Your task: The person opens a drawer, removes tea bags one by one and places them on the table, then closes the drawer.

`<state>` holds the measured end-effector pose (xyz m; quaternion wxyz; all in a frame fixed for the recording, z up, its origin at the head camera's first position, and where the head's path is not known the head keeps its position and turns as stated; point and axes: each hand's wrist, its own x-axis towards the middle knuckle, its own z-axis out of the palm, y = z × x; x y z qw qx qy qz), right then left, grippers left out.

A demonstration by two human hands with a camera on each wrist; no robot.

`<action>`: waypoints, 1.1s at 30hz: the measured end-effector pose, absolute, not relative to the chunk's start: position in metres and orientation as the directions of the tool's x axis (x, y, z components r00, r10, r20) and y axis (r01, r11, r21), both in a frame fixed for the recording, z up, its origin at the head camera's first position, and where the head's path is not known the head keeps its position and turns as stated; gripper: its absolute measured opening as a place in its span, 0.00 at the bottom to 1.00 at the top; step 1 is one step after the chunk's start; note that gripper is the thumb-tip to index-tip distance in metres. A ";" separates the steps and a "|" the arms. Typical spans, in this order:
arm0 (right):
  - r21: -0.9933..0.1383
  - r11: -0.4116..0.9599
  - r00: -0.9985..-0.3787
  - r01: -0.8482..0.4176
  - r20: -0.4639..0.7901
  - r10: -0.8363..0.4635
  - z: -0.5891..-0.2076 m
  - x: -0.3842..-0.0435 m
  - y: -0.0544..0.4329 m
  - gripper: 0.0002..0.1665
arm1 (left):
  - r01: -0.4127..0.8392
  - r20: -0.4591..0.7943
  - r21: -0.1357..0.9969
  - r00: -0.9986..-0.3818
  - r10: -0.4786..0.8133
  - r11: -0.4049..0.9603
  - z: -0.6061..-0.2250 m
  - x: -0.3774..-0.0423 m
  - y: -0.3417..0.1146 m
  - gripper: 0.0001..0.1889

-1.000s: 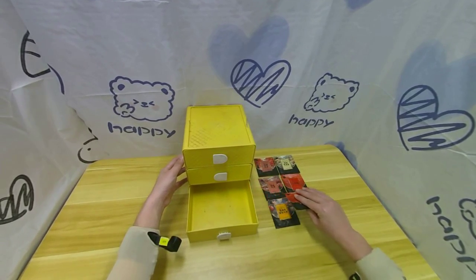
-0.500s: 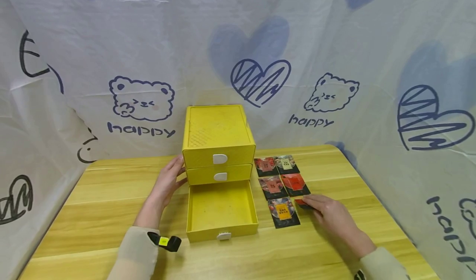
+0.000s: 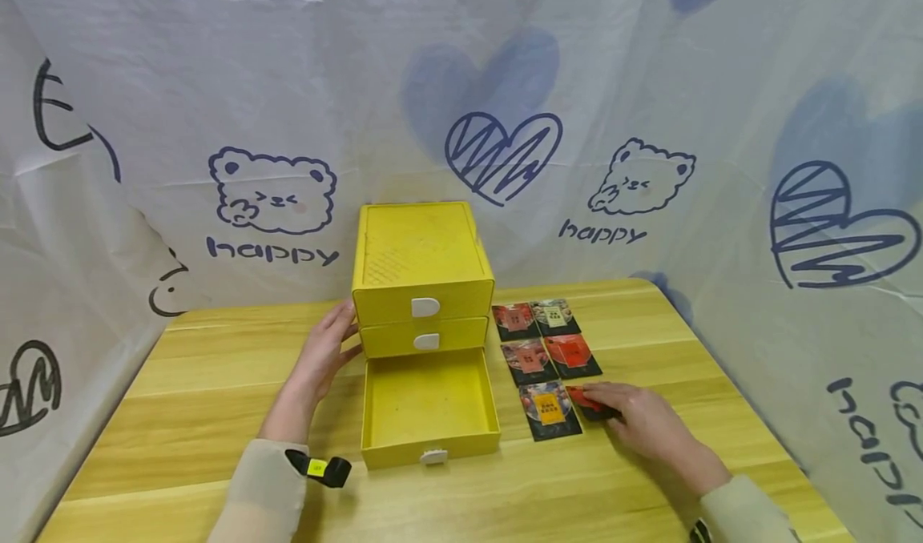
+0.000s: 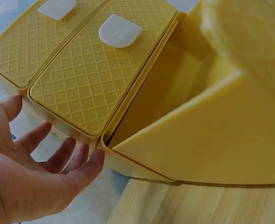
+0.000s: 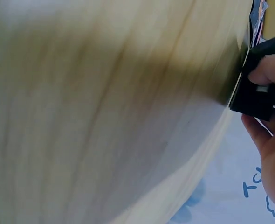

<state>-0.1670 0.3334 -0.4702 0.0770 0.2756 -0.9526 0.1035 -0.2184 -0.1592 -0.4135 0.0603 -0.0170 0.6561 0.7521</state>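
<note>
A yellow drawer cabinet (image 3: 425, 247) stands on the table, its bottom drawer (image 3: 429, 403) pulled out with a bare floor. My left hand (image 3: 328, 351) rests against the cabinet's left side. In the left wrist view the fingertips of that hand (image 4: 49, 168) touch the casing and are only slightly bent. To the right of the drawer, my right hand (image 3: 645, 423) pinches a flat black packet with a red label (image 3: 591, 403), lifted at its right edge. In the right wrist view the thumb lies on the packet's dark face (image 5: 251, 100).
Several flat printed packets (image 3: 551, 411) lie in two columns right of the cabinet, with red, pale and orange labels. Two upper drawers with white pull tabs (image 3: 425, 308) are closed. A patterned white cloth (image 3: 404, 86) hangs behind the table (image 3: 433, 503).
My right hand has drawn the red-labelled packet slightly right and toward me, away from the packets above it, and now pinches its edge. My left hand has stayed at the cabinet.
</note>
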 end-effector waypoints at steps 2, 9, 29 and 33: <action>-0.196 0.836 -0.859 -0.512 0.142 -0.493 -0.470 -0.168 0.334 0.35 | -0.111 -0.102 0.985 -0.992 0.068 -0.130 -0.414 -0.219 -0.159 0.34; -0.274 0.832 -0.867 -0.483 0.013 -0.498 -0.469 -0.173 0.337 0.40 | -0.117 -0.109 0.986 -0.992 0.066 -0.122 -0.416 -0.220 -0.159 0.34; -0.322 0.824 -0.862 -0.466 -0.045 -0.505 -0.465 -0.175 0.337 0.46 | -0.125 -0.118 0.982 -0.991 0.056 -0.144 -0.414 -0.218 -0.159 0.31; -0.325 0.825 -0.870 -0.462 -0.013 -0.493 -0.463 -0.172 0.336 0.45 | -0.126 -0.119 0.983 -0.991 0.055 -0.137 -0.413 -0.219 -0.159 0.32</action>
